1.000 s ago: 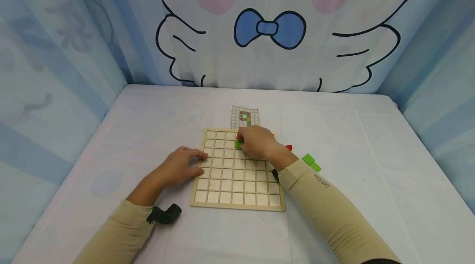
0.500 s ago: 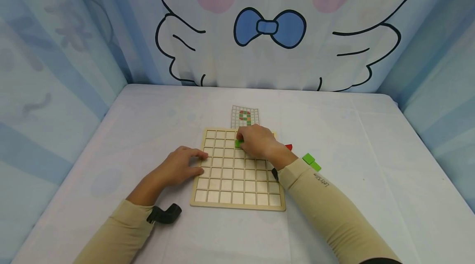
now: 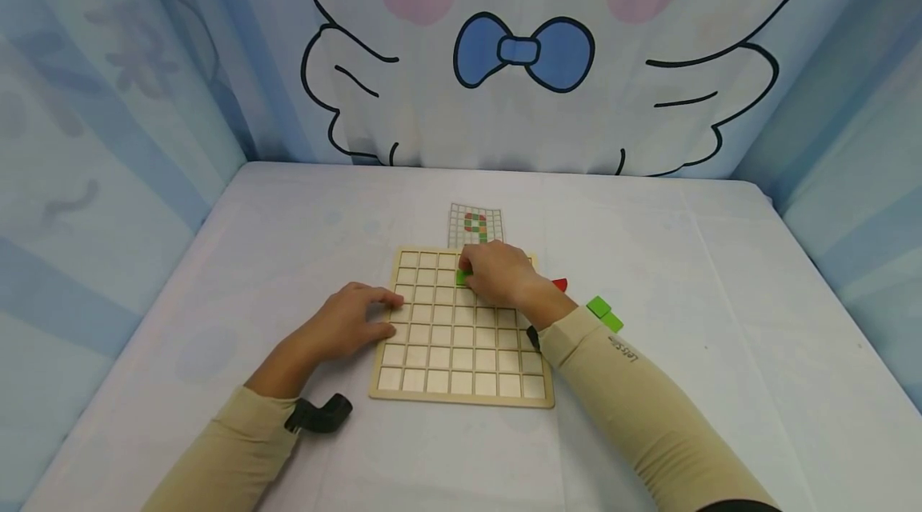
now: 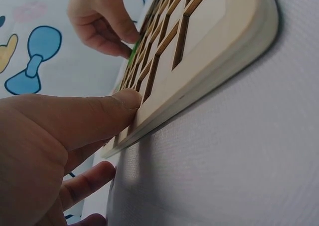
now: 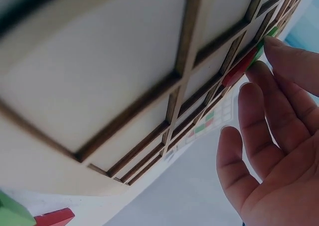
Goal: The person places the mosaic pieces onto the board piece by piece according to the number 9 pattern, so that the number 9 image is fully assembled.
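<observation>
A wooden grid board [image 3: 463,398] lies on the white-covered table. My left hand [image 3: 349,324] rests its thumb and a finger on the board's left rim; in the left wrist view the thumb [image 4: 130,99] presses the rim and other fingers hang beside it. My right hand [image 3: 499,274] reaches over the board's upper part, pinching a small green block [image 3: 462,278] with thumb and index finger at a cell. In the right wrist view a red piece [image 5: 240,69] sits on the grid right beside the green block [image 5: 273,32]. The fingers partly hide both.
Behind the board lies a pattern card [image 3: 475,224] with a red, green and orange figure on a grid. Green blocks [image 3: 603,314] and a red piece [image 3: 560,285] lie to the board's right, near the right forearm. Printed curtains [image 3: 526,120] stand behind the table.
</observation>
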`<state>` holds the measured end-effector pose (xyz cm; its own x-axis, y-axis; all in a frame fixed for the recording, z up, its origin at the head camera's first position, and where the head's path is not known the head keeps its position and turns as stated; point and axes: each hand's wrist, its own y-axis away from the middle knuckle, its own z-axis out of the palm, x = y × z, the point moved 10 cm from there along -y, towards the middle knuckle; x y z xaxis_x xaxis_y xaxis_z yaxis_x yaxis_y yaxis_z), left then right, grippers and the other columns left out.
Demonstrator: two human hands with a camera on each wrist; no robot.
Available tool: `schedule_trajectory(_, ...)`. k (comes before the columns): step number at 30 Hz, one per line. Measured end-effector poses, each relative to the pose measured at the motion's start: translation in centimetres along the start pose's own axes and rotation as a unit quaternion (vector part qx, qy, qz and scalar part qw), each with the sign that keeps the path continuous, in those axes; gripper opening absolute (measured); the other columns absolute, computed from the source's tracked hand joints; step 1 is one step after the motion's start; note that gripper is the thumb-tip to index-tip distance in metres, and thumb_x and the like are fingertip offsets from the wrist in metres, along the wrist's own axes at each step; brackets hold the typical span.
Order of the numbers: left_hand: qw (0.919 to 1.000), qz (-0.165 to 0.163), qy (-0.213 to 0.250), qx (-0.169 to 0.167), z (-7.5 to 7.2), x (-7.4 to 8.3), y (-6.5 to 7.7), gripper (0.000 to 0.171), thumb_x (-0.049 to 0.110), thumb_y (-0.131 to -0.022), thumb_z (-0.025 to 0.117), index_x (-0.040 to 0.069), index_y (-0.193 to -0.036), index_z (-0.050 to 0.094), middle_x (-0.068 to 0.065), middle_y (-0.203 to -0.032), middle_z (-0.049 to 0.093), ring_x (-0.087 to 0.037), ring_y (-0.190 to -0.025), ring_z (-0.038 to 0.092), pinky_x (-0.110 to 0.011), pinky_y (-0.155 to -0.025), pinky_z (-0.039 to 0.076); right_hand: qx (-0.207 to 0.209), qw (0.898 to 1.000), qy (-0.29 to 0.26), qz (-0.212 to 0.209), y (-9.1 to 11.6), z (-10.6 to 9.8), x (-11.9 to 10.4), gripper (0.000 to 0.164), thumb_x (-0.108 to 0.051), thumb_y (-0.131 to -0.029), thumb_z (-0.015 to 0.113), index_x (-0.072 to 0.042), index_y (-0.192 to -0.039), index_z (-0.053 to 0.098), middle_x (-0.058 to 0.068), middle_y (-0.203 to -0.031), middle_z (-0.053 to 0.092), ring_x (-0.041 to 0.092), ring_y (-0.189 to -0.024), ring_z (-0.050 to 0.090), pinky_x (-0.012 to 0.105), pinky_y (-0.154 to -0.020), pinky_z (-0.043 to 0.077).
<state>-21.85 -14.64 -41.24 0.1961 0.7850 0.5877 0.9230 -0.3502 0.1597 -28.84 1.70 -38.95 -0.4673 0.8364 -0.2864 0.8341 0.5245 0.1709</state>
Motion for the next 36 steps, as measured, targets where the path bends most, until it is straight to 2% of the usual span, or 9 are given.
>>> schedule_trajectory(16,1.0,-0.001,0.005,-0.002,-0.2,0.22,0.01,0.036,0.017,-0.094,0.072,0.01,-0.129,0.067,-0.02,-0.136,0.053,-0.042,-0.131,0.043,-0.058,-0.101,0.039,-0.012,1.0,-0.018,-0.001,0.39,-0.1,-0.22,0.023,-0.012,-0.096,0.064,-0.008,-0.119,0.067,0.005,-0.113,0.068,0.024,-0.103,0.063,0.041,-0.089,0.051)
schedule_trajectory(29,1.0,0.001,0.002,0.003,-0.09,0.16,0.02,0.036,0.017,-0.094,0.073,0.01,-0.129,0.067,-0.019,-0.134,0.054,-0.042,-0.13,0.044,-0.057,-0.101,0.039,-0.03,0.998,-0.048,-0.004,0.57,0.27,-0.11,0.035,-0.013,-0.097,0.063,-0.004,-0.13,0.062,0.009,-0.128,0.064,0.026,-0.12,0.058,0.041,-0.1,0.046)
schedule_trajectory(36,1.0,-0.003,0.001,0.0,0.0,0.07,0.0,0.036,0.018,-0.094,0.073,0.011,-0.129,0.067,-0.019,-0.135,0.054,-0.041,-0.131,0.044,-0.057,-0.101,0.039,-0.017,0.997,-0.073,-0.008,0.84,-0.13,0.06,0.04,-0.011,-0.095,0.062,-0.003,-0.133,0.06,0.012,-0.137,0.058,0.029,-0.128,0.052,0.042,-0.102,0.044)
